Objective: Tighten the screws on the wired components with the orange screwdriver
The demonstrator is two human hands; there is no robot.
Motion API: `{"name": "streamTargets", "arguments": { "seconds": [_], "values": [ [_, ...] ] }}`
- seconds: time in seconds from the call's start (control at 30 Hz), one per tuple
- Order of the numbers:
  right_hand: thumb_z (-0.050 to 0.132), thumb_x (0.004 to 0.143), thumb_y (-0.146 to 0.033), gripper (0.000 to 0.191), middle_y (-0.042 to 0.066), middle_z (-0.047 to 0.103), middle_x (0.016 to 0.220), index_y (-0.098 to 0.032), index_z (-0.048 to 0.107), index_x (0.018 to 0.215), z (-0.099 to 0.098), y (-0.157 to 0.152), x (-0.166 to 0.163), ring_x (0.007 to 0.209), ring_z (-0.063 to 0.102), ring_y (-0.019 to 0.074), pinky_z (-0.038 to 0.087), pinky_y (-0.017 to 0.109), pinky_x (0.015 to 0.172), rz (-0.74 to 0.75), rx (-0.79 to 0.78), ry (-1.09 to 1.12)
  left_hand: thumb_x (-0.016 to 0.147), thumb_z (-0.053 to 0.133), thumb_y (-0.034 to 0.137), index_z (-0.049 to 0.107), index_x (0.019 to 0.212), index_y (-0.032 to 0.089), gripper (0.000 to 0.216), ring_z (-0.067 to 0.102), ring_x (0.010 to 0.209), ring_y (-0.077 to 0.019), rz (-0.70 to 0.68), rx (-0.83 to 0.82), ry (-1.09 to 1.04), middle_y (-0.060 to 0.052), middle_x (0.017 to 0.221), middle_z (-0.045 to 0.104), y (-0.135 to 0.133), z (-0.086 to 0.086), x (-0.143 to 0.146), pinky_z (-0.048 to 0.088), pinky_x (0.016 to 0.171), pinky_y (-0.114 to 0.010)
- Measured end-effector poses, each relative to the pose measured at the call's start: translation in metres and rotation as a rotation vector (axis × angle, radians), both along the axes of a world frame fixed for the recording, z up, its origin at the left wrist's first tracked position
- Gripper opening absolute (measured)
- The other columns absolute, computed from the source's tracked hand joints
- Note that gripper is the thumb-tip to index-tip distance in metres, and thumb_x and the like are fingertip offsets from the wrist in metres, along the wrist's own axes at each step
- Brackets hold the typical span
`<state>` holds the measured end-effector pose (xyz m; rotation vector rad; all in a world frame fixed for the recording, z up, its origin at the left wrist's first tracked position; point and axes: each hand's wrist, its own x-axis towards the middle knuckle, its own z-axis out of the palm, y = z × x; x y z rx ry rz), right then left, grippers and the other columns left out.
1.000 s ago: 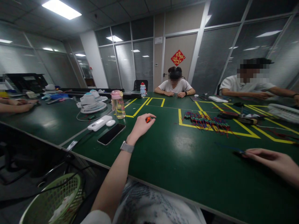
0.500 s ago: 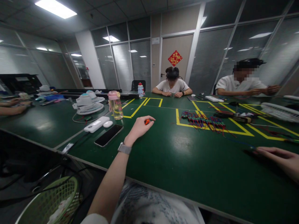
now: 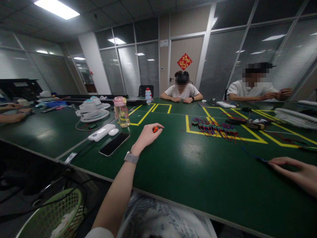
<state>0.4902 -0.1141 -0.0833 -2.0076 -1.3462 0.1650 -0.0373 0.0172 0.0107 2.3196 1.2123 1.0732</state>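
- Green basket (image 3: 47, 216) on the floor, below the near-left corner of the surface (image 3: 198, 181).
- Left forearm comes up over the near edge, w/ a grey watch (image 3: 130, 157) on the wrist.
- Right hand (image 3: 296, 172) lies low near the right edge, fingers stretched almost flat. Tips are at the end of a blue wire (image 3: 254, 156). Can't tell if thumb & finger pinch it or only touch it.
- Phone (image 3: 114, 144) lies face up just left of the left wrist, near the left edge.
- Left hand (image 3: 148, 135) is approx. mid-surface, curled loosely. Fingertips are closed on a small orange piece (image 3: 155, 129), held low at the surface.
- White remote (image 3: 101, 132) lies just behind the phone, along the left edge.
- Wire bundle (image 3: 214, 128), red, green & blue, lies inside a yellow tape box (image 3: 250, 140), well apart from both hands, toward the far right.
- Bottle (image 3: 121, 111) w/ pink lid stands upright behind the remote, w/ two small fans (image 3: 92, 110) to its left.
- Two people sit at the far edge, hands on the surface.
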Motion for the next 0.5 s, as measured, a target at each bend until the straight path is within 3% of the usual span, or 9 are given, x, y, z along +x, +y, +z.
{"name": "streamTargets", "arguments": {
  "seconds": [0.17, 0.5],
  "values": [
    [0.067, 0.039, -0.059, 0.041, 0.003, 0.073, 0.088, -0.029, 0.073, 0.066, 0.0059, -0.0021, -0.0072, 0.088, 0.066, 0.0355, 0.05, 0.044, 0.084, -0.012, -0.035, 0.011, 0.083, 0.05, 0.032, 0.068, 0.095, 0.022, 0.024, 0.061, 0.085, -0.0166, -0.008, 0.014, 0.01, -0.002, 0.094, 0.068, -0.0003, -0.0003, 0.0004, 0.045, 0.087, -0.033],
    [0.065, 0.045, -0.062, 0.045, 0.005, 0.074, 0.083, -0.025, 0.073, 0.068, 0.0044, -0.0029, -0.0041, 0.075, 0.068, 0.0317, 0.054, 0.038, 0.067, 0.016, -0.005, -0.094, 0.083, 0.05, 0.033, 0.068, 0.094, 0.022, 0.024, 0.062, 0.087, -0.017, 0.01, 0.014, 0.025, -0.002, 0.096, 0.069, 0.0028, -0.0028, 0.0004, 0.045, 0.087, -0.033]
  ]
}}
